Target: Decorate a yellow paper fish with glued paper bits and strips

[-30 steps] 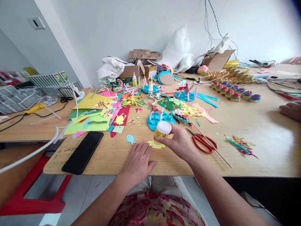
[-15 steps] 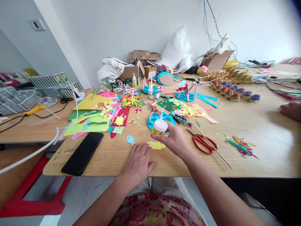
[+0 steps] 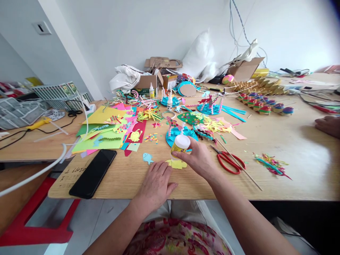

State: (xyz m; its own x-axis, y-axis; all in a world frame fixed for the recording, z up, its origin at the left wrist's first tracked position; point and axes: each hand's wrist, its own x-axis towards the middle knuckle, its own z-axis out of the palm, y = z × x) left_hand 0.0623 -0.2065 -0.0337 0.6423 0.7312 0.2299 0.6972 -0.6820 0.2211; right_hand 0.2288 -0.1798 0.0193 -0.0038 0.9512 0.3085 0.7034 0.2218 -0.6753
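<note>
My right hand [image 3: 198,156] is closed around a small glue bottle [image 3: 178,147] with a yellow label. The bottle's flat, round white end faces up, and its lower end is over a yellow paper fish [image 3: 176,164]. My left hand [image 3: 156,182] lies flat on the table, fingers stretched out, fingertips at the fish's left edge. A light blue paper fish [image 3: 147,158] lies just beyond those fingertips. Behind the bottle stands a blue round craft piece [image 3: 171,136] with a dotted pink fish [image 3: 174,123] on it.
Red-handled scissors [image 3: 230,161] and a wooden stick [image 3: 248,173] lie right of my right arm. A black phone [image 3: 93,173] is at the left edge, near coloured paper sheets [image 3: 106,117]. Another person's hand [image 3: 328,125] rests at the far right. Two glue bottles stand behind.
Very little differs. The glue bottle in my right hand has shifted slightly to the right; my left hand stays in place. The other person's hand has moved slightly.
</note>
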